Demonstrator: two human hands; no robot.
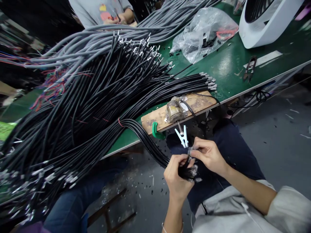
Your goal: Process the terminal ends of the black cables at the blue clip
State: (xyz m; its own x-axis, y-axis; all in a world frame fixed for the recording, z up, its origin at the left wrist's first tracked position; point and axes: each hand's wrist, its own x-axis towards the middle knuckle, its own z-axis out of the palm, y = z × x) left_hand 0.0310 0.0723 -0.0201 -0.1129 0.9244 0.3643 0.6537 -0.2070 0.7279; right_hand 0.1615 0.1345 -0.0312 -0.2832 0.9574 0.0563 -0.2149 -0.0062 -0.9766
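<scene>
My left hand (178, 176) is closed round the end of a bundle of black cables (149, 142), whose stripped, whitish tips stick out past the fingers. Close beside it, my right hand (209, 153) pinches the tip of one cable between thumb and fingers. Just above both hands is a light blue clothespin (182, 137), at the shaft of a small motor wrapped in clear plastic (175, 110). The motor sits on a wooden board (155, 119), held at the table edge by a green clamp (157, 131).
Piles of black cables (97, 94) and grey cables (80, 42) cover the left of the green table (225, 64). Behind lie a plastic bag (206, 29), snips (249, 69) and a white fan (262, 29). A person (99, 13) works across the table.
</scene>
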